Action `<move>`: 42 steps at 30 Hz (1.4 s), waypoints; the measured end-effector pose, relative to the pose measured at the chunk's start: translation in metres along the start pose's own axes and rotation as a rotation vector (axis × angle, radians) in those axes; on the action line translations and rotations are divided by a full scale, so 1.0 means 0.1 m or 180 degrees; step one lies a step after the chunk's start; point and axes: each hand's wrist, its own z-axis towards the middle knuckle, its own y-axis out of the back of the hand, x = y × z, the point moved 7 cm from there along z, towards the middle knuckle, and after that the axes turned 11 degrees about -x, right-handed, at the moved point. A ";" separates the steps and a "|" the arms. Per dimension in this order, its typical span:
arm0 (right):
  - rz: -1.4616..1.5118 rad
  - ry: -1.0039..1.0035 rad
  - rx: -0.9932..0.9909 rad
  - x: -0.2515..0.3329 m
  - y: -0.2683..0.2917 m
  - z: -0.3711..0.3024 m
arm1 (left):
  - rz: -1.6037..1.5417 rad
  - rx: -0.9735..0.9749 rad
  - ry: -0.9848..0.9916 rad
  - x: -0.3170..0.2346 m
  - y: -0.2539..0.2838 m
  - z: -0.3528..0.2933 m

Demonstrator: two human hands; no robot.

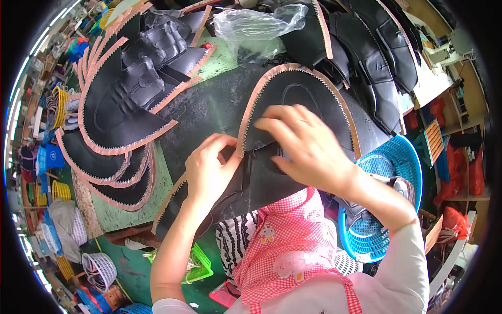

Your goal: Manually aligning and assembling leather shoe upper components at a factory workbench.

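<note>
A black leather shoe upper (272,97) lies in front of me, its curved rim edged by zigzag trim and a pinkish-tan border. At the rim's left end, my left hand (212,162) pinches the edge between thumb and fingers. My right hand (311,144) is over the middle of the upper, fingers bent and apart from the thumb, with nothing visible in it; whether its fingertips press on the leather I cannot tell. Below the hands, a black part (261,180) of the piece reaches toward my apron, and another trimmed edge (170,201) shows beside my left forearm.
Stacked black shoe uppers (125,99) with tan borders cover the table's left side. More uppers (361,52) lie at the far right, near a clear plastic bag (256,26). A blue basket (413,162) stands at my right, and a green basket (201,264) sits below the table.
</note>
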 end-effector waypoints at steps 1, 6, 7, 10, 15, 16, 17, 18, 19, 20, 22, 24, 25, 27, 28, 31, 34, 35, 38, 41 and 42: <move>-0.0150 0.0128 -0.0010 -0.05 -0.19 0.02 | 0.0079 0.0027 0.0031 0.01 -0.01 0.01; 0.0404 -0.0448 0.0020 -0.47 -0.38 -0.02 | 0.0096 0.0042 0.0086 0.00 0.00 -0.01; 0.0648 -0.0834 0.0143 -0.58 -0.34 -0.06 | 0.0063 0.0009 0.0051 -0.05 0.01 0.01; 0.1340 -0.2204 0.0439 -0.85 -0.35 -0.26 | -0.0061 -0.0107 -0.0117 -0.20 -0.01 0.04; 0.2763 -0.1951 -0.0835 -0.96 -0.28 -0.34 | -0.0161 0.0314 -0.0371 -0.48 -0.39 0.16; 0.2815 -0.1851 -0.0782 -0.92 -0.26 -0.32 | 0.0033 0.0362 -0.0327 -0.45 -0.48 0.17; 0.2869 -0.1749 -0.0729 -0.90 -0.24 -0.31 | 0.0036 0.0368 -0.0328 -0.46 -0.51 0.17; 0.2966 -0.1803 -0.0624 -0.90 -0.26 -0.32 | 0.0130 0.0460 -0.0277 -0.46 -0.55 0.18; 0.2959 -0.1817 -0.0643 -0.91 -0.26 -0.34 | 0.0217 0.0566 -0.0240 -0.45 -0.60 0.19; 0.2917 -0.1877 -0.0659 -0.92 -0.26 -0.36 | 0.0153 0.0641 -0.0139 -0.44 -0.62 0.21; 0.2884 -0.1941 -0.0694 -0.95 -0.25 -0.39 | -0.0096 0.0914 0.0084 -0.42 -0.66 0.24; 0.2761 -0.1787 -0.0810 -0.97 -0.21 -0.42 | -0.0705 0.1273 0.0501 -0.37 -0.75 0.24; 0.2768 -0.1789 -0.0813 -0.97 -0.22 -0.43 | -0.0698 0.1275 0.0502 -0.34 -0.76 0.26; 0.2898 -0.1763 -0.0988 -0.97 -0.22 -0.45 | -0.1154 0.1726 0.1066 -0.21 -0.90 0.22; 0.2903 -0.1766 -0.0993 -0.98 -0.22 -0.45 | -0.1367 0.1716 0.1123 -0.21 -0.91 0.26; 0.2319 -0.1345 -0.0859 -0.92 -0.16 -0.40 | -0.1649 0.1809 0.1651 -0.21 -0.85 0.23; 0.2192 -0.1341 -0.0924 -0.88 -0.15 -0.40 | -0.1889 0.1723 0.1810 -0.19 -0.86 0.20; 0.2224 -0.1412 -0.0956 -0.89 -0.15 -0.41 | -0.1951 0.1640 0.1880 -0.18 -0.85 0.21; 0.2155 -0.1421 -0.1014 -0.86 -0.15 -0.40 | -0.1687 0.1744 0.1781 -0.23 -0.83 0.21; 0.1970 -0.1337 -0.1023 -0.82 -0.11 -0.39 | -0.1560 0.1617 0.1700 -0.24 -0.82 0.20; 0.1881 -0.1318 -0.1005 -0.81 -0.11 -0.39 | -0.1558 0.1619 0.1699 -0.23 -0.81 0.18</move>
